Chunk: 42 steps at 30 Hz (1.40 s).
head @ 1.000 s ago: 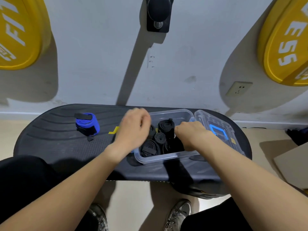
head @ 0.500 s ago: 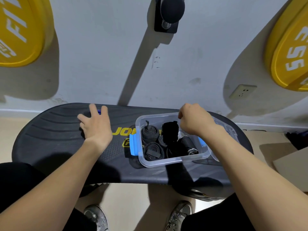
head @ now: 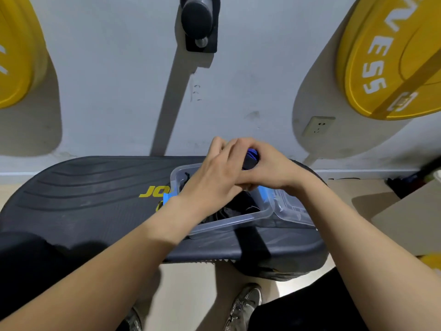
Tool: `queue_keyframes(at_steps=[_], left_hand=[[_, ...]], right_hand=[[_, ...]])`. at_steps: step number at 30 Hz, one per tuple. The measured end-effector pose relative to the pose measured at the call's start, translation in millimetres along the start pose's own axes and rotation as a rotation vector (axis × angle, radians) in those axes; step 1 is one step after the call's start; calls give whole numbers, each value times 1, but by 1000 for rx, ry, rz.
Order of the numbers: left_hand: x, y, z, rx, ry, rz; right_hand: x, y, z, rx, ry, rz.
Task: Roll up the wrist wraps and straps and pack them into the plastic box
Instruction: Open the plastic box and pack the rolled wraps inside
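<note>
A dark grey, oval rubber-textured worktop (head: 78,201) with curved grooves and yellow lettering stands against the pale wall. On its right half rests a clear rectangular plastic box (head: 229,223) with a blue latch, black rolls showing inside. Just beside the box, to the right, its transparent lid (head: 291,209) lies tilted on the worktop.

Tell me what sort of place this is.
Most likely a gym or home workout room. Yellow weight plates hang on the wall, a black exercise board lies below, and the plastic box holds rolled black straps.
</note>
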<state>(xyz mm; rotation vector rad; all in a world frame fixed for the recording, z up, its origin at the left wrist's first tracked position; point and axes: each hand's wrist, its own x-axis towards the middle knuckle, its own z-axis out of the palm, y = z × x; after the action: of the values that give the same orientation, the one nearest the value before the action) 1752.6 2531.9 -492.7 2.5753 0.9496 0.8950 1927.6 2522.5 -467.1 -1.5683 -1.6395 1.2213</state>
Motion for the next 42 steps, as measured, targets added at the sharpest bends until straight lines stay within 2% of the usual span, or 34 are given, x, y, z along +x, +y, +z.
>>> queue_keyframes(at_steps=[3, 4, 6, 10, 12, 14, 17, 19, 25, 29, 34, 42], left_hand=[[-2, -4, 24, -75, 129, -189], [-3, -8, 33, -57, 101, -281], [1, -15, 50, -27, -150, -396], [25, -21, 72, 0, -703, -354], [35, -21, 80, 132, -848, -288], [38, -21, 89, 275, -899, -206], [33, -19, 101, 410, -903, -101], [33, -20, 104, 425, -892, -101], [24, -36, 98, 202, -862, -255], [3, -47, 93, 193, -705, -199], [-17, -47, 97, 301, -448, -262], [-24, -49, 98, 165, -342, -499]], right_hand=[[0, 11, -15, -94, 233, 125], [1, 15, -20, -108, 303, 149], [3, 21, -27, -70, 434, 167], [10, 24, -33, 73, 533, 184], [13, 25, -33, 84, 539, 207], [16, 27, -35, 74, 526, 230], [19, 29, -39, 54, 476, 242], [20, 31, -40, 56, 445, 241], [26, 44, -36, -204, 367, 214], [29, 44, -27, -284, 225, 215], [32, 43, -15, -551, 202, 140], [38, 40, 23, -1025, 145, 102]])
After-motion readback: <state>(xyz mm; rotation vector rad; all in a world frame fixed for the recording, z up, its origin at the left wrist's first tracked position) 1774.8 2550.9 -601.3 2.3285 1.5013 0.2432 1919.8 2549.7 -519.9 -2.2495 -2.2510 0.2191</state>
